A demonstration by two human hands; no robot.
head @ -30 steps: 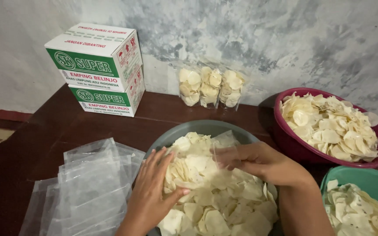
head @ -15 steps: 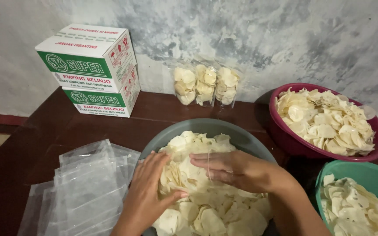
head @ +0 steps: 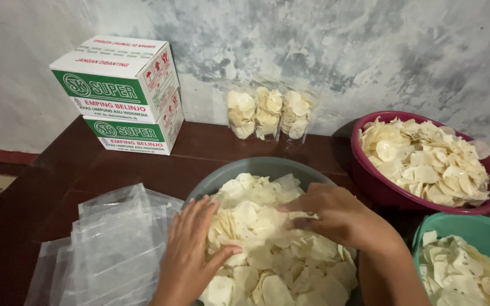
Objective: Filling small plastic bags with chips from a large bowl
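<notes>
Since half a second ago my right hand [head: 336, 218] slid rightward, fingers curled on crackers [head: 267, 249], left hand [head: 191, 255] spread at grey basin [head: 256, 167] edge, plastic bags [head: 109, 243] alongside, maroon bowl [head: 370, 181] close right.

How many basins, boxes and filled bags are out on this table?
Basins of chips: 3, grey, maroon, green
Green-and-white boxes: 2, upper, lower
Filled clear bags by the wall: 3
Total: 8

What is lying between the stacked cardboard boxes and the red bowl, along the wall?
In the head view, three clear bags of pale chips stand against the wall between the boxes and the red bowl, on the dark table.
</notes>
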